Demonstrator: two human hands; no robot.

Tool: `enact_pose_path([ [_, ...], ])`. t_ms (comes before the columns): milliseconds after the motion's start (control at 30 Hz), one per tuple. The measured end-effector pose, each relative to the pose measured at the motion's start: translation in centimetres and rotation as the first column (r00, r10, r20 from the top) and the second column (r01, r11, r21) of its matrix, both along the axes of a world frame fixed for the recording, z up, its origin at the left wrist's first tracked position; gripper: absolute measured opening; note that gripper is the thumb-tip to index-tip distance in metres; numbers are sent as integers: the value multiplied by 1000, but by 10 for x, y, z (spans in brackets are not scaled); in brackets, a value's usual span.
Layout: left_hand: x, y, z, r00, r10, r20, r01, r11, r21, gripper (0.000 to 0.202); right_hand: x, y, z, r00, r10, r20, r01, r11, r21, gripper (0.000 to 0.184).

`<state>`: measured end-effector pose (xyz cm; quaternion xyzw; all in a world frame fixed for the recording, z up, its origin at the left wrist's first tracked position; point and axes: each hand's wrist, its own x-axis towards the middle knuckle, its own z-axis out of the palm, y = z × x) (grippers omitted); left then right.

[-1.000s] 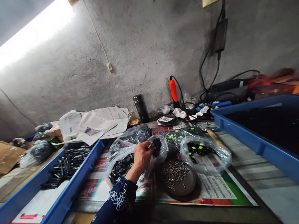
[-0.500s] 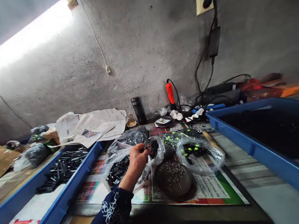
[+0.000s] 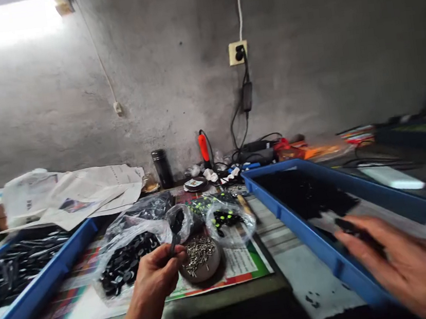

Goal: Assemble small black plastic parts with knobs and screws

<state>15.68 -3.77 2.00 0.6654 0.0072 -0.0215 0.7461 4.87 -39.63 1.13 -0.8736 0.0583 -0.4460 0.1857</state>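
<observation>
hands are working apart on my feed, one low in the middle of the frame and one blurred at lower right. the left hand (image 3: 153,275) is closed in a pinch on a small dark slender part (image 3: 174,243), held up just in front of a small clear plastic bag (image 3: 176,226) of dark pieces and close above a round grey dish (image 3: 204,279) heaped with silvery steel pins. the right hand (image 3: 409,270) reaches over the near wall of a long blue plastic tray (image 3: 327,254). it is smeared by motion, so i can't tell whether its fingers (image 3: 361,229) have hold of the dark piece (image 3: 356,232) at their tips or are only passing over it. a dark mass of small black parts (image 3: 303,195) fills the far end of that tray. at lower left, a larger clear bag of black rounded pieces (image 3: 128,265) sits on a printed paper sheet (image 3: 246,274), beside a second blue tray (image 3: 45,283) of black parts. as i read it, the step in hand is moving small parts by hand, and the next move calls for a steadier right hand, so that its grip on that piece can be confirmed.
</observation>
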Motion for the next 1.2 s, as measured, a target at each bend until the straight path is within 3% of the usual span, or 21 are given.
enact_pose_path([
  [67,-15,-4,1,999,-11,-35,10,1000,-22,44,-10,21,-1,979,196,-50,-185,968,168,57],
  [167,-38,-13,-1,998,-31,-50,27,997,-74,44,-18,56,-8,881,445,-160,-332,824,460,46],
  [300,-64,-24,-19,996,-89,-16,87,991,-104,40,-21,89,-23,712,684,-160,-398,580,711,46],
  [400,-80,-30,-31,989,-141,-44,135,984,-116,39,-23,107,-35,607,775,-176,-380,477,792,42],
  [533,-99,-35,-30,983,-162,-91,151,981,-120,34,-32,132,-46,518,834,-190,-363,416,834,36],
  [700,-111,-38,-27,984,-151,-93,138,981,-137,34,-37,157,-48,491,868,-69,-495,344,798,22],
  [1200,-118,-29,-49,996,-83,-33,80,993,-88,19,-37,178,-51,439,892,-108,-494,340,800,19],
])
